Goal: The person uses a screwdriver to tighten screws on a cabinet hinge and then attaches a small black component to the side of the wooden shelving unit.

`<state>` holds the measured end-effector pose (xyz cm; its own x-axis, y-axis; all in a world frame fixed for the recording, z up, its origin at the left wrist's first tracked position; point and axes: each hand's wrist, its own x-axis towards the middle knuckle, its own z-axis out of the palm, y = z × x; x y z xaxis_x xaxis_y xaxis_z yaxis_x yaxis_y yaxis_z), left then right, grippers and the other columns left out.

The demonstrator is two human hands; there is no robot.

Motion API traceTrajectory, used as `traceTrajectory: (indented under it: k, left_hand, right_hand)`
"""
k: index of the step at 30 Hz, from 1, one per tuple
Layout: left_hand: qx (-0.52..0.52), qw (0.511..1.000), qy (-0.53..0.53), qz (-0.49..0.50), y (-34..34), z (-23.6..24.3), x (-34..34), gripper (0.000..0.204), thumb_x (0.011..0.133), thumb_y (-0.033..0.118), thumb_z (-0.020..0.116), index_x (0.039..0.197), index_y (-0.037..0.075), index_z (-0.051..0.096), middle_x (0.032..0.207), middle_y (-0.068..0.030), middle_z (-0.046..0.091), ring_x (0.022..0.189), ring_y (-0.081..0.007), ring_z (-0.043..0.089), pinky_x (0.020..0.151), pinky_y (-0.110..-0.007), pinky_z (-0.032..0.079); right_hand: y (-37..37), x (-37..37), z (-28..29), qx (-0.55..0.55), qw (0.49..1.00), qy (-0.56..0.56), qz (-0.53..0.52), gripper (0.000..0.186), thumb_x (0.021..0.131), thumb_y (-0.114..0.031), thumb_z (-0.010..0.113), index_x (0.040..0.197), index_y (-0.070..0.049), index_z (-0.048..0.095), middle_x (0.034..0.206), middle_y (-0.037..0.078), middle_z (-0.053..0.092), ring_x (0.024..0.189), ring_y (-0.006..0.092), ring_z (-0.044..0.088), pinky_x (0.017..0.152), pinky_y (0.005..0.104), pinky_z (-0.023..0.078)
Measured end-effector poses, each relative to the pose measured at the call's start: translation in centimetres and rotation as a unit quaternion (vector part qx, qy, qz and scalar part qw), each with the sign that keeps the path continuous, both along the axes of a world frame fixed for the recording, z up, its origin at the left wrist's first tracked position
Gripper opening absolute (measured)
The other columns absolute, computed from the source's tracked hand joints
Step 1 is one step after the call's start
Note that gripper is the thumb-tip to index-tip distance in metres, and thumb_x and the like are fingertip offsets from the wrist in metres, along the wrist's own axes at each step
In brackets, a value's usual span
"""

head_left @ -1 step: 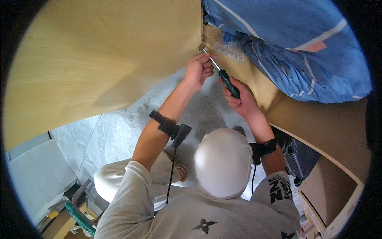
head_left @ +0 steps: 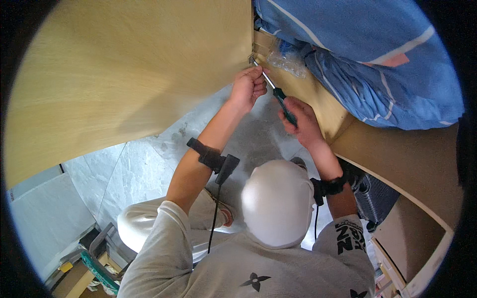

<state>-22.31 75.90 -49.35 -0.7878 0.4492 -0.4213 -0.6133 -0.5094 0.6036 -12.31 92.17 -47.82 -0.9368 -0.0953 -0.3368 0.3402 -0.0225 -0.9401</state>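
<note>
A screwdriver (head_left: pixel 280 94) with a dark green handle and a metal shaft slants up and left. Its tip meets a small metal hinge (head_left: pixel 251 59) at the edge of a large pale wood door (head_left: pixel 149 64). My right hand (head_left: pixel 302 121) is wrapped round the handle. Farther up, my left hand (head_left: pixel 247 89) is closed, its thumb and fingers pinching the shaft close to the tip. My fingers partly cover the shaft, and the screw under the tip is too small to make out.
Blue bedding (head_left: pixel 357 59) hangs over the wood cabinet at the right. A clear plastic bag (head_left: pixel 288 64) lies beside the hinge. Below are grey floor tiles (head_left: pixel 144 169), and a dark ribbed case (head_left: pixel 372 196) stands under the right side. A green-edged item (head_left: pixel 97 270) sits lower left.
My right hand has turned round the screwdriver handle, its fingers now wrapped farther over it. My left hand and the screwdriver's tip stay in place.
</note>
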Motion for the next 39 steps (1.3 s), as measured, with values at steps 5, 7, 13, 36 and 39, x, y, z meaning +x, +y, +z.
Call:
traceTrajectory:
  k: [5,7,13,36,39]
  left_hand:
    - [0.004,1.0,0.001,0.026,-0.7,-0.5,-0.4,0.018,0.095,0.015,0.041,0.094,0.001,0.052,0.059,0.006,0.029,0.049,-0.0069,0.027,0.043,-0.021,0.024]
    - [0.008,1.0,-0.001,0.02,-0.8,-0.5,-0.5,0.019,0.095,0.016,0.042,0.093,0.001,0.052,0.058,0.0062,0.029,0.048,-0.007,0.027,0.043,-0.021,0.024]
    - [0.011,0.999,-0.003,0.037,-1.1,-0.2,-0.7,0.018,0.095,0.016,0.043,0.092,0.001,0.053,0.056,0.0065,0.027,0.047,-0.0075,0.027,0.043,-0.022,0.024]
    - [0.035,0.996,0.021,0.081,-0.9,-0.8,-1.4,0.02,0.095,0.019,0.045,0.093,0.001,0.054,0.057,0.0069,0.028,0.047,-0.0068,0.026,0.043,-0.022,0.023]
    - [0.029,0.994,0.0,0.102,-1.2,-0.7,-1.8,0.021,0.094,0.019,0.045,0.094,0.0,0.054,0.056,0.0073,0.027,0.046,-0.0064,0.025,0.042,-0.022,0.022]
  right_hand:
    - [-1.4,0.5,-0.3,0.535,0.782,0.318,0.035,0.037,0.089,-0.021,0.057,0.12,-0.002,0.051,0.074,0.002,0.052,0.073,0.0161,0.056,0.058,0.0307,0.047]
    - [-1.6,0.0,-2.1,0.45,0.826,0.339,0.006,0.036,0.089,-0.02,0.057,0.12,-0.002,0.051,0.075,0.003,0.053,0.072,0.016,0.056,0.058,0.031,0.047]
    - [-0.2,0.4,-2.1,-0.07,0.995,-0.065,-0.016,0.034,0.088,-0.019,0.058,0.118,-0.003,0.055,0.079,0.007,0.057,0.071,0.0156,0.057,0.06,0.0318,0.048]
    - [-1.9,-0.2,-1.5,-0.074,0.995,0.018,-0.056,0.034,0.09,-0.019,0.055,0.121,-0.005,0.051,0.072,0.006,0.051,0.055,0.0141,0.05,0.048,0.0242,0.037]
    - [-3.2,-0.5,1.5,-0.136,0.985,-0.09,-0.058,0.031,0.091,-0.019,0.053,0.118,-0.005,0.053,0.069,0.002,0.05,0.05,0.008,0.047,0.04,0.0191,0.031]
